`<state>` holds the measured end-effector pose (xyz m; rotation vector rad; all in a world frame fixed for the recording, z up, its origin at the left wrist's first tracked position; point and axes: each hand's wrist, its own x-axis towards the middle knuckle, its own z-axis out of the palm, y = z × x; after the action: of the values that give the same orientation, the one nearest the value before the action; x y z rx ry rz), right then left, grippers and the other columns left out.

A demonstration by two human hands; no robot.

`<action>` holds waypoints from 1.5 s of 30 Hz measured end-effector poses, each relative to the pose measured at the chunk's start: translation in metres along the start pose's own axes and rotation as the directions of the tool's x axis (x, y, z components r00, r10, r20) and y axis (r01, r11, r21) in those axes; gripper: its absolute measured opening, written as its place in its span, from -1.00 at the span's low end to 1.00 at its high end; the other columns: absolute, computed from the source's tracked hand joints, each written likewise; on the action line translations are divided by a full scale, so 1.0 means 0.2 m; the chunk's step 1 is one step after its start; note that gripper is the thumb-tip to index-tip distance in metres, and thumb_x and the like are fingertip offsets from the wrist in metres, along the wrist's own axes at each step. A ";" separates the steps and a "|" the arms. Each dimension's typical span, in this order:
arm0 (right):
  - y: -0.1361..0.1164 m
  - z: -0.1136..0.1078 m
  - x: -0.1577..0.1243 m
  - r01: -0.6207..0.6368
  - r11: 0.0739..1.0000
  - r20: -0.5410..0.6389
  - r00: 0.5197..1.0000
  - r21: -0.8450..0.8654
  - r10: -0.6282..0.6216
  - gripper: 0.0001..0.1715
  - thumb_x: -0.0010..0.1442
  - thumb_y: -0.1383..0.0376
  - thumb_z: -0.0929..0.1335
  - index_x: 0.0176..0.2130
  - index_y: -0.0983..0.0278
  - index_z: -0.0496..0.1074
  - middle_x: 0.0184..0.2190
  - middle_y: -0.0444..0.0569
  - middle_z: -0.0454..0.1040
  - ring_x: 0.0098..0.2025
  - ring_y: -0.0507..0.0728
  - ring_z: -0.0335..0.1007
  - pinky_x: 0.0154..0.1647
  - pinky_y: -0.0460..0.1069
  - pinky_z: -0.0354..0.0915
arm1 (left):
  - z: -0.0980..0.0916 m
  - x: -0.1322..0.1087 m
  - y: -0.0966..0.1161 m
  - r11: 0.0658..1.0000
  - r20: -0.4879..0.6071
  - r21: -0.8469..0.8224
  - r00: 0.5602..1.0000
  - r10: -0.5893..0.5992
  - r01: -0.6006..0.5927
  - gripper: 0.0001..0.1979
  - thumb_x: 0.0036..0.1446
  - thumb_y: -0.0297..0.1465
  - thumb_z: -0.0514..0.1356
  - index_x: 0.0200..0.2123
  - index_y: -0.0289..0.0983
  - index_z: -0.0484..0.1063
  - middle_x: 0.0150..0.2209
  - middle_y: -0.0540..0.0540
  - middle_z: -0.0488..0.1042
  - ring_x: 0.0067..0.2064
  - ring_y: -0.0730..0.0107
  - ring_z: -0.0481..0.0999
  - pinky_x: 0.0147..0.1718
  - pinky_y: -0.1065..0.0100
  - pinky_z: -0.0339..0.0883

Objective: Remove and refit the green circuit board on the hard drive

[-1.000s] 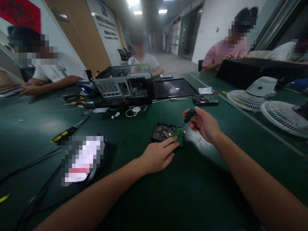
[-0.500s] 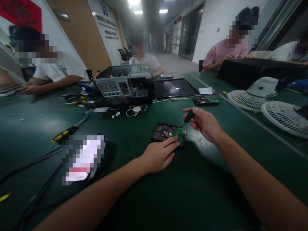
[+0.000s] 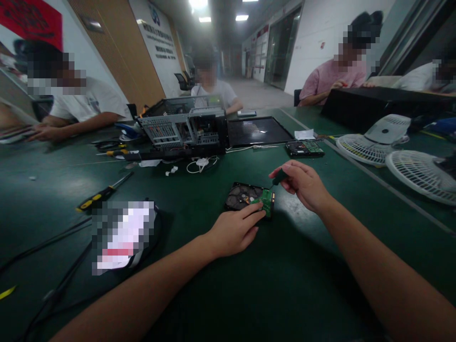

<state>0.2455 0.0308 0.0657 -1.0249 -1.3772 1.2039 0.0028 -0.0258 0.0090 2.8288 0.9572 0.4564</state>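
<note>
A hard drive (image 3: 238, 194) lies on the green table with its green circuit board (image 3: 267, 195) facing up. My left hand (image 3: 235, 230) rests at its near edge, fingertips on the board; whether they pinch anything is hard to see. My right hand (image 3: 302, 185) is closed on the dark green handle of a small screwdriver (image 3: 280, 177). The screwdriver's thin shaft points down at the board's far right part, and its tip is too small to make out clearly.
An open computer case (image 3: 181, 128) and a black panel (image 3: 258, 130) stand beyond. A second drive (image 3: 305, 148) and white fans (image 3: 374, 137) are at right. A yellow-black screwdriver (image 3: 96, 198), a pouch (image 3: 128, 235) and cables lie left. Several people sit around.
My right hand has tilted the screwdriver lower, its handle a little nearer the drive. My left hand and the drive have stayed in place.
</note>
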 end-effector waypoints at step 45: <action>0.06 -0.04 0.05 0.123 0.977 -0.192 0.969 -0.173 -0.156 -0.55 0.11 0.09 0.55 -0.13 0.18 0.37 -0.32 -0.10 0.50 -0.55 -0.01 0.32 -0.66 -0.07 0.18 | 0.00 -0.01 -0.01 0.999 0.015 0.033 1.000 0.009 -0.010 -0.50 0.41 -0.30 0.02 0.37 -0.19 0.15 0.42 -0.14 0.16 0.09 0.16 0.55 -0.09 0.14 0.57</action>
<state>0.2515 0.0438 0.0560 -1.1111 -1.3745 0.8692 0.0001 -0.0250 0.0081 2.8634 0.9581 0.4239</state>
